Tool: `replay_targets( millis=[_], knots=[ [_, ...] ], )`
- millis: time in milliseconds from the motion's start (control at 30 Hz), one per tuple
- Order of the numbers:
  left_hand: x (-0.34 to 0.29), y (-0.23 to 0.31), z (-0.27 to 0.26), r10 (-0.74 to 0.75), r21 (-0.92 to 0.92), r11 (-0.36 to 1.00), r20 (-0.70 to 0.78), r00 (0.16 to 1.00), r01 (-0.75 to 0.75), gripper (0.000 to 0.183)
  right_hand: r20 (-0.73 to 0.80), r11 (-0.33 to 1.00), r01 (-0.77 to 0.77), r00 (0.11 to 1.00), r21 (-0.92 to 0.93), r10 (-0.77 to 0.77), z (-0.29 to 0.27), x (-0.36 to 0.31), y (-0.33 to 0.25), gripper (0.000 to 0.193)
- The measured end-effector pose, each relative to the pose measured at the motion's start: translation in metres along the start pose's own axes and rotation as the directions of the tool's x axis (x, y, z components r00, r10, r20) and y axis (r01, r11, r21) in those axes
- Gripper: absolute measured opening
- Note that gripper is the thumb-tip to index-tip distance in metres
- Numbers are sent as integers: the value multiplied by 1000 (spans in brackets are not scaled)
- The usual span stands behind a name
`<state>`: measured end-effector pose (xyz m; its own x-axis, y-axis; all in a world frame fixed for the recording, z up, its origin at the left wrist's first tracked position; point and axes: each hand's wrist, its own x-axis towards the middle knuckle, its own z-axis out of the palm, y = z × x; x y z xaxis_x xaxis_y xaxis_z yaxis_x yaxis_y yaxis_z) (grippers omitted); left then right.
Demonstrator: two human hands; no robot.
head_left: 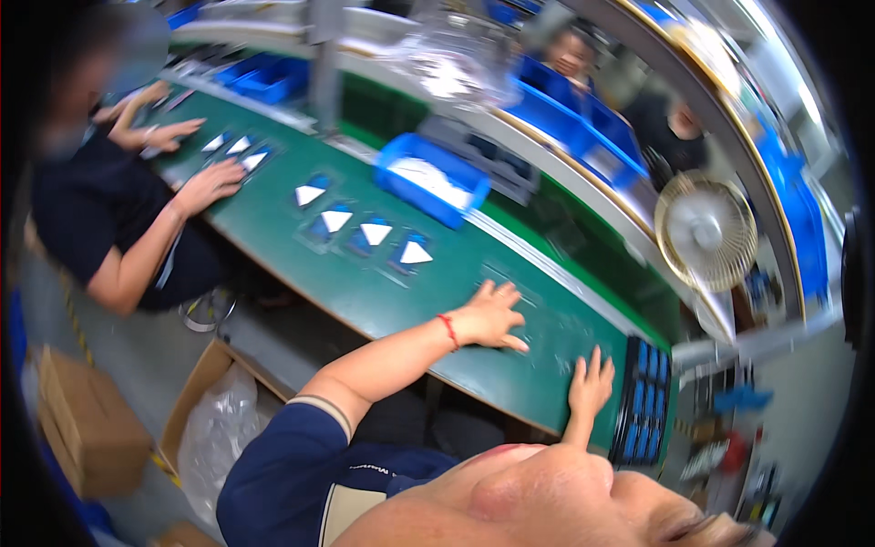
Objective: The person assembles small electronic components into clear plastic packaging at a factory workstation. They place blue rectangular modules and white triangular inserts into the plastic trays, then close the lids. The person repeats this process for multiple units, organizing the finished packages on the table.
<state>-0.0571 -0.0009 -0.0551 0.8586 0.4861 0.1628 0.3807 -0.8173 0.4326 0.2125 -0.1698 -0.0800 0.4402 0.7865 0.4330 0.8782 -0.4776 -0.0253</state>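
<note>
Fingers (596,365) spread and released, the right hand (591,389) is just left of a black tray (628,387), the left hand (488,317) beside clear plastic (512,283) on the worktop (365,305), with blue-and-white packets (374,233) farther left.

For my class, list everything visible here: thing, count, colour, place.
Table: one, green, centre.
Packs: seven, blue with white triangles, table's left and middle.
Bins: at least three, blue, table's far edge and shelf.
Tray: one, black with blue pieces, table's right end.
Plastic film: count unclear, clear, near both hands.
Fan: one, cream, upper right.
Cardboard boxes: at least two, brown, lower left.
Plastic bag: one, clear, in open box.
Coworkers: at least three, mostly dark clothing, left and top.
Own sleeve: one, navy, lower centre.
Left hand: one, red wristband, over table.
Right hand: one, bare, beside tray.
</note>
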Motion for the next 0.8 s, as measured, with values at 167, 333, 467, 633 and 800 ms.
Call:
replay_targets(
  millis=[167,333,467,633,800],
  knots=[
    [-2,-2,-5,-69,-108,993,-114,991,57,63,39,995,-102,994,7,102,-6,-15,-10,51],
    [2,-11,-9,-73,-158,987,-336,939,21,56,-72,989,-93,992,116,102,-9,-12,-3,52],
    [3,-12,-17,-113,-207,978,-385,916,34,50,-203,992,-104,972,77,117,-31,-14,30,47],
    [5,-7,-18,-65,-201,979,-477,877,-37,37,-305,960,-280,912,31,275,-56,-25,165,41],
    [8,-5,-20,-27,-176,982,-508,861,-73,35,-155,815,-580,806,-9,572,-64,-56,297,33]
  ],
)
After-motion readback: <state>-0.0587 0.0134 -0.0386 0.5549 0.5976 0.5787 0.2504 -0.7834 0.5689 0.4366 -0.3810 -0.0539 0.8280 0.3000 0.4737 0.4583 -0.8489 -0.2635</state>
